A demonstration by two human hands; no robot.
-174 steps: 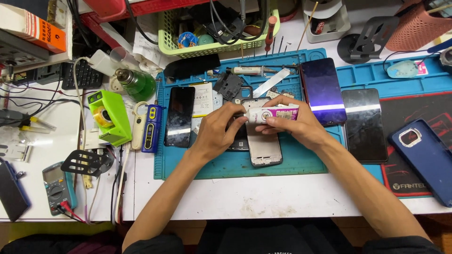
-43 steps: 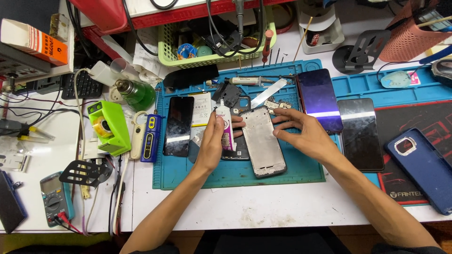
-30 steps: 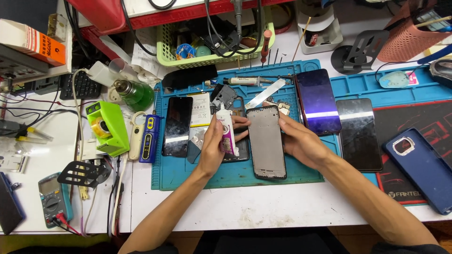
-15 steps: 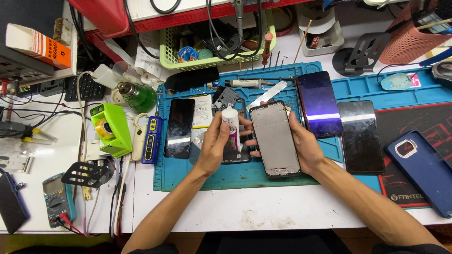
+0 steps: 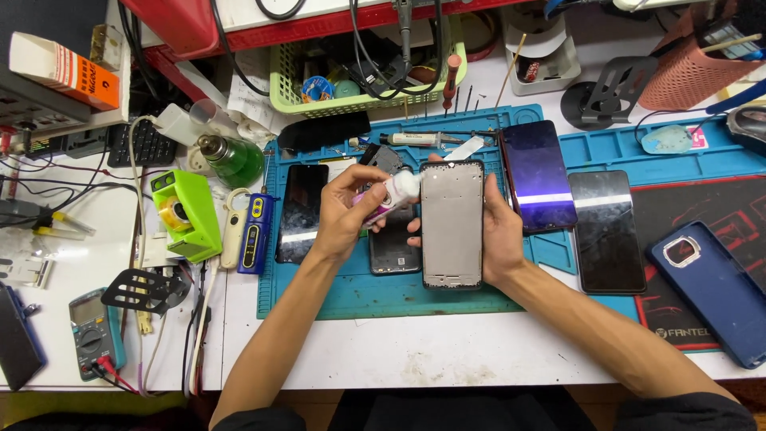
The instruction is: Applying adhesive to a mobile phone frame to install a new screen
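Head view: adhesive tube brought to a bare phone frame over the blue work mat.

The white bench [image 5: 447, 359] carries a blue work mat [image 5: 359, 295] near its middle. Over the mat's centre, the right hand [image 5: 499, 231] grips the grey phone frame [image 5: 452, 222] along its right edge, face up. The left hand [image 5: 343, 211] is closed around a small adhesive tube [image 5: 389, 194], its white cap touching or just beside the frame's upper left edge. Judged step: preparing to lay adhesive on the frame. The next move calls for an opened nozzle, a steadied frame, and a thin, even bead along the rim.
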